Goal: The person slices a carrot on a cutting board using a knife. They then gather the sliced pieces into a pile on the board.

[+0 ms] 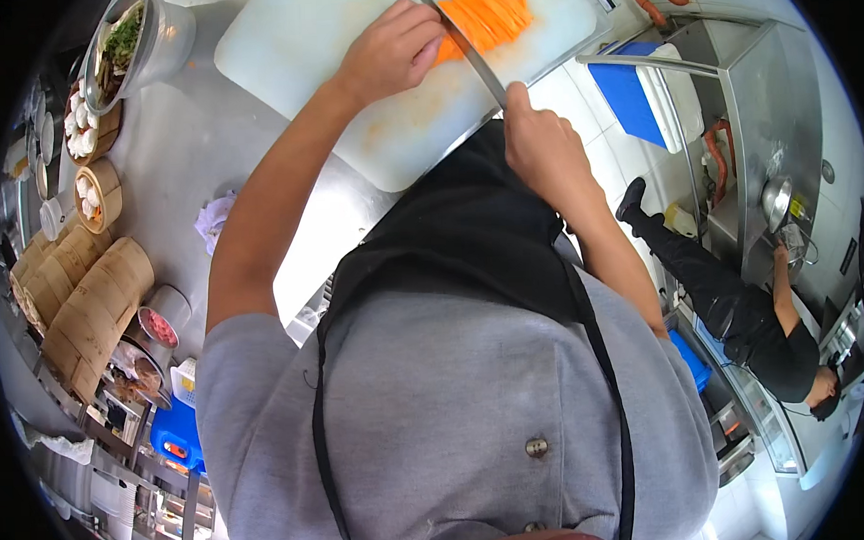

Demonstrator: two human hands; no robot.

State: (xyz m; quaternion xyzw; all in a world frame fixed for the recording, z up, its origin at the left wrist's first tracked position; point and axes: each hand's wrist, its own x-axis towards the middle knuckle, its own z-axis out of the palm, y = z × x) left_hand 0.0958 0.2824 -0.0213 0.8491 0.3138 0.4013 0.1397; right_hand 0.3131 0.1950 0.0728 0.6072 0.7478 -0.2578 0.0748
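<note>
My right hand [546,146] grips the handle of a kitchen knife [476,60], whose blade runs up and to the left across a white cutting board [281,50]. Sliced orange carrot [491,18] lies in a fanned row on the far side of the blade. With fingers curled, my left hand [393,51] rests on carrot beside the blade; a bit of orange shows by the fingertips. Most of what lies under that hand is hidden. Pale orange stains mark the board near me.
A clear tub [174,47] with chopped greens, bamboo steamers [105,303] and a purple cloth [215,220] stand on the steel counter [164,151] to the left. At the right, a person in black [733,309] stands by a steel sink unit [769,115]. A blue-and-white cooler [636,95] is nearby.
</note>
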